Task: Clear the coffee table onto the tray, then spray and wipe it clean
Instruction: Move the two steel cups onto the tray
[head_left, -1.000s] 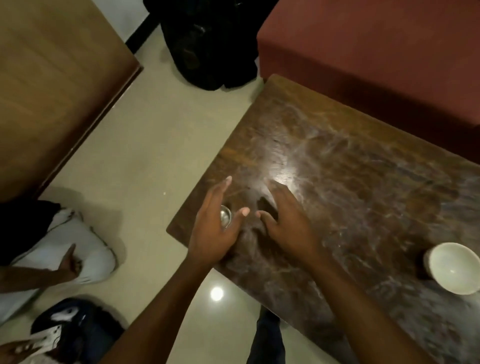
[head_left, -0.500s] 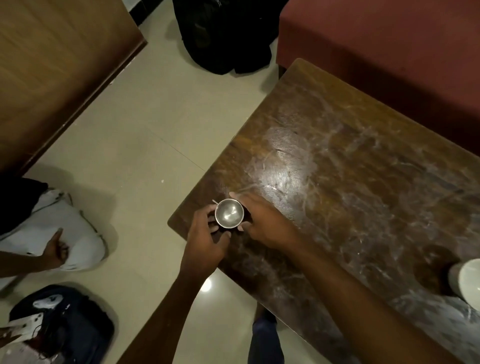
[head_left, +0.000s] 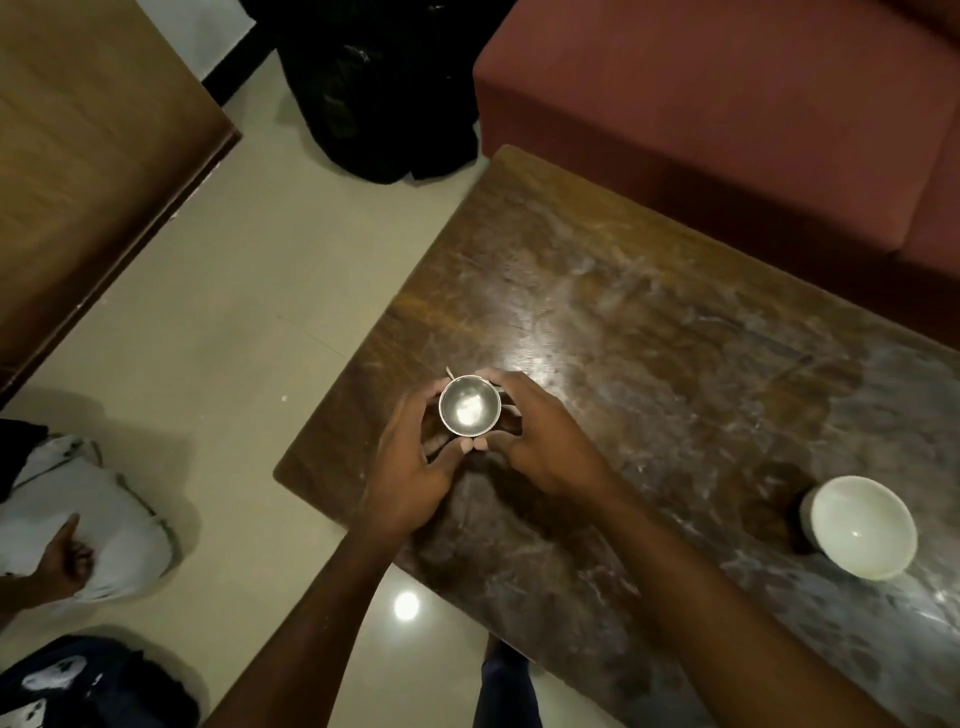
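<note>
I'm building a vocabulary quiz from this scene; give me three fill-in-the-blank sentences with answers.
1. The left hand and right hand together hold one small ___ cup.
2. The bowl on the coffee table is ___ in colour.
3. The bowl stands to the person's ___ of the cup.
Missing: metal, white, right.

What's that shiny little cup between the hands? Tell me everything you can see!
The steel cup is small, round and shiny, like polished metal, with a thin rim. It is upright, mouth up, and looks empty; light glints off its inside. The left hand and right hand curl round its sides, over a corner of the coffee table. Whether it touches the table is hidden.
</note>
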